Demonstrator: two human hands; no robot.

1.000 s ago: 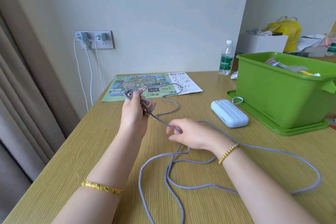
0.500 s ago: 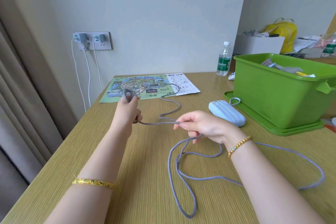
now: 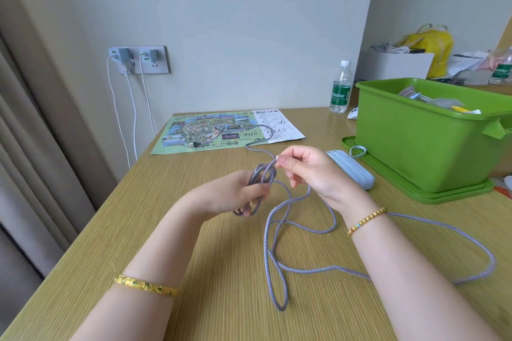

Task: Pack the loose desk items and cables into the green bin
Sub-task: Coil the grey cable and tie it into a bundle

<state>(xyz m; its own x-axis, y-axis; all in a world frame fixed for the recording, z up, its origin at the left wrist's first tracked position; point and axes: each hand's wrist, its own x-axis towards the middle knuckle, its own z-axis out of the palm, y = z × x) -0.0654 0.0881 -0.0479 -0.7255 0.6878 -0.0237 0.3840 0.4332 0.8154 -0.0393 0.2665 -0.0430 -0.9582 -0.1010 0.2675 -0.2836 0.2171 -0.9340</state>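
A long grey braided cable [image 3: 304, 270] lies in loose loops across the wooden desk [image 3: 171, 230]. My left hand [image 3: 235, 196] grips a small coil of it at the desk's middle. Just to the right, my right hand [image 3: 307, 171] pinches a strand at the top of that coil. The cable's far end, with a USB plug [image 3: 194, 145], trails onto a printed map sheet [image 3: 221, 130]. The green bin [image 3: 426, 133] stands at the right on its green lid [image 3: 415, 188], with papers inside. A pale blue power bank [image 3: 353, 171] lies between my right hand and the bin.
A water bottle [image 3: 340, 88] stands behind the bin by the wall. A wall socket [image 3: 138, 59] holds chargers with white cords hanging down. A white box [image 3: 393, 65], a yellow bag [image 3: 432, 44] and papers sit at the back right. A curtain hangs at the left.
My left hand came back toward me with the coil, which has gained a loop. My right hand moved left and up to meet it, bringing a strand along. The loose loops shifted.
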